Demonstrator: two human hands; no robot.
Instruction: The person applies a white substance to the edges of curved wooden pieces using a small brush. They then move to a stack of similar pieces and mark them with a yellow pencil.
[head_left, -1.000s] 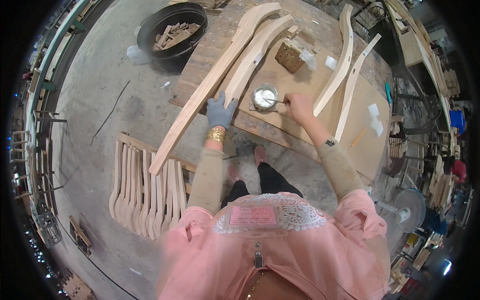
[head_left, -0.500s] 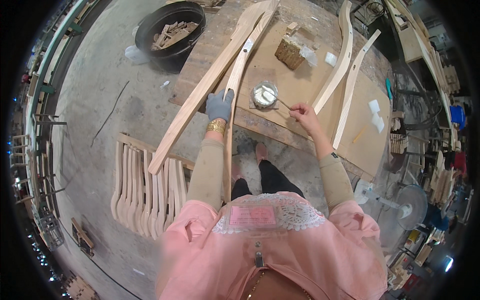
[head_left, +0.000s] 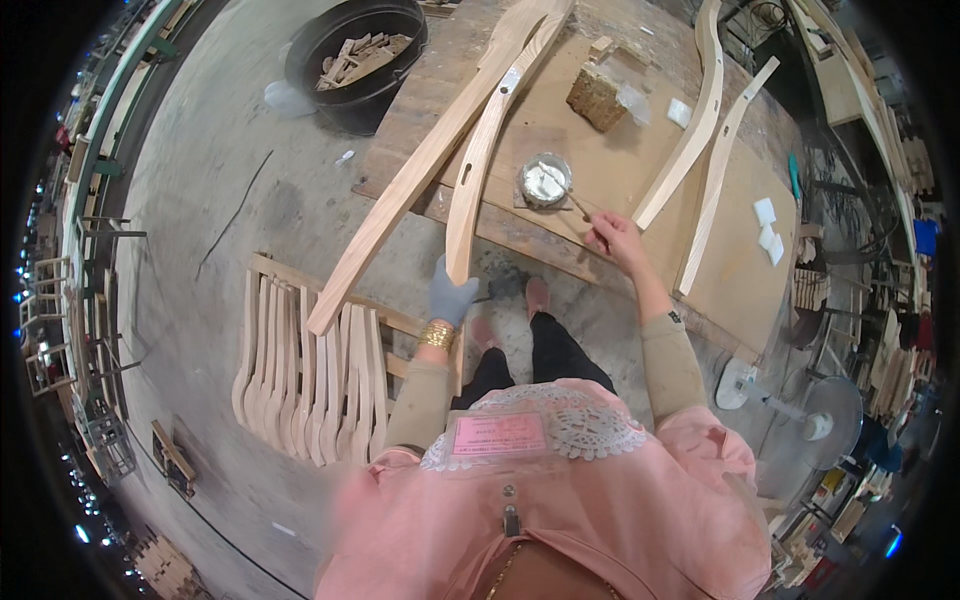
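Note:
My left hand [head_left: 453, 294], in a grey glove, is closed round the near end of a curved wooden chair leg [head_left: 478, 160]. This leg has a slot and a round hole in its upward face, and its far part rests on the table. Just left of it lies another long wooden piece [head_left: 400, 185], jutting past the table edge. My bare right hand [head_left: 615, 240] pinches a thin stick [head_left: 579, 206]. The stick's far end reaches the rim of a round jar of white paste [head_left: 545, 180], where it meets the paste.
Two more curved wooden pieces [head_left: 690, 150] lie on the table's right. A brownish block [head_left: 597, 98] and white pads [head_left: 765, 215] sit there too. A black tub of scraps [head_left: 368, 110] stands beyond the table's left edge. Several wooden legs [head_left: 310, 370] lean in a row on the floor.
My left hand has slid down to the leg's near end, and the leg has turned so that its slotted face shows. My right hand has barely moved; the stick's tip shifted at the jar.

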